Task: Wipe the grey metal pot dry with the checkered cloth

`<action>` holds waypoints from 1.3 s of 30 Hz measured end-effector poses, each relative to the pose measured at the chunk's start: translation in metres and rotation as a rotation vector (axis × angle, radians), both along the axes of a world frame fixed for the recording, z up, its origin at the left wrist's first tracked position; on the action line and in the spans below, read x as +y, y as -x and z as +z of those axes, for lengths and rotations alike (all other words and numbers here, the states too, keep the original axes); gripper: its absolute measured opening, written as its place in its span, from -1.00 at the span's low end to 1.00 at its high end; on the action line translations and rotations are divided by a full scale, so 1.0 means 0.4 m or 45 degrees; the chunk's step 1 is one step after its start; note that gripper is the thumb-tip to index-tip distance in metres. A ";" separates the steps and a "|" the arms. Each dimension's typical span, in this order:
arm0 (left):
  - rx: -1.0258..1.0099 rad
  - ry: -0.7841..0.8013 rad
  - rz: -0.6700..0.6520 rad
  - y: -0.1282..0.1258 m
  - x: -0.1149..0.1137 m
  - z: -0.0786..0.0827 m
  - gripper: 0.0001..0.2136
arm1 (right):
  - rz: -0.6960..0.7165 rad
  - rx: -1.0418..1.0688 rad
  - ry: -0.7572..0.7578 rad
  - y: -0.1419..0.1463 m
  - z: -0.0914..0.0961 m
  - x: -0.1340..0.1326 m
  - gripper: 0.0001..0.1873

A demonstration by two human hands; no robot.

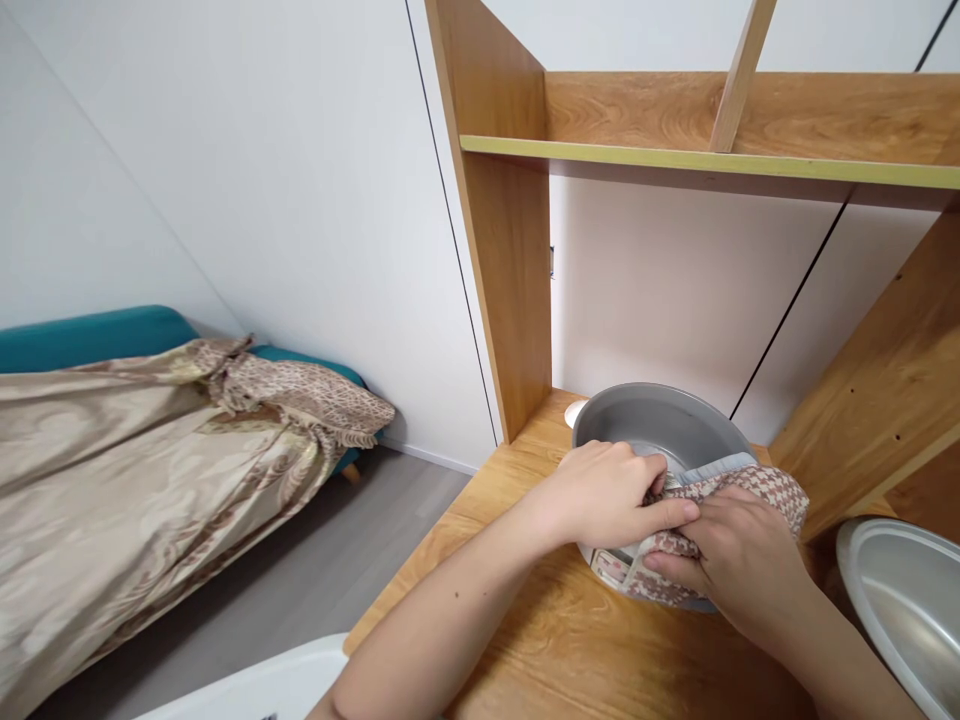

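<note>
On the wooden desk (525,640), the left hand (611,495) and right hand (739,565) both pinched the patterned cloth (757,495) draped over the near rim of the metal pot (645,420), where a firm, even grip seemed wise.

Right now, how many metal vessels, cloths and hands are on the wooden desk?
Metal vessels: 2, the pot and the lid-like bowl at right
Cloths: 1, the checked cloth
Hands: 2, left hand, right hand
Total: 5
</note>
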State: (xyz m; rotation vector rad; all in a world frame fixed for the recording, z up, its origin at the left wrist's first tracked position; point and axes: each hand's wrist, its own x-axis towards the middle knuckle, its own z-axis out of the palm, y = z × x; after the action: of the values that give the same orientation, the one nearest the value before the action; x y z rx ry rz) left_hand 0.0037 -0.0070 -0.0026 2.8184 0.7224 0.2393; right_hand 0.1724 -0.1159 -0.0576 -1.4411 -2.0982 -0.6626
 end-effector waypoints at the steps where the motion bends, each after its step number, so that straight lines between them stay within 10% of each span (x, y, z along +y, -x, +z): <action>1: -0.003 -0.004 -0.002 0.000 0.000 0.000 -0.49 | -0.003 -0.001 0.006 0.000 -0.001 -0.001 -0.61; 39: 0.041 -0.048 -0.065 -0.003 -0.023 0.014 -0.43 | -0.027 -0.057 -0.193 0.056 0.029 0.003 -0.33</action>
State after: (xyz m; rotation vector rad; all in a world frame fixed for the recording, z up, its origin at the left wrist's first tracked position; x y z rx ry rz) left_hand 0.0048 -0.0161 0.0028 2.8781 0.6587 0.2011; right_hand 0.1502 -0.1147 -0.0460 -1.3781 -2.0212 -0.8501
